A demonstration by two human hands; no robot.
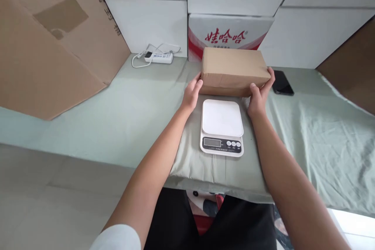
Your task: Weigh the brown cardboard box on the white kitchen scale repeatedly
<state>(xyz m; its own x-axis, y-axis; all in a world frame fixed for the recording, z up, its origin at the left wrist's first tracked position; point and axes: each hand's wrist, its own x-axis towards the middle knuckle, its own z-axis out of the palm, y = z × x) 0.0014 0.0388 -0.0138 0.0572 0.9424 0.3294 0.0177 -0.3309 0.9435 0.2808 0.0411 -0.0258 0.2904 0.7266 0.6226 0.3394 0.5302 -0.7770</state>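
Between my two hands is a closed brown cardboard box (234, 64), just behind the scale. My left hand (191, 93) grips its left end, thumb at the front corner. At the right end, my right hand (260, 93) holds it with the thumb on the front face and fingers round the side. The underside is hidden, so I cannot tell whether the box touches the cloth. In front of it lies a white kitchen scale (222, 119) with a bare platform, a grey display and several round buttons.
A pale green cloth (140, 117) covers the table. Behind the box stands a white-and-red printed carton (202, 33). A white power strip (159, 57) with its cable lies back left, a black phone (281, 83) to the right. Large cardboard (58, 58) fills the left; more cardboard (351, 66) stands right.
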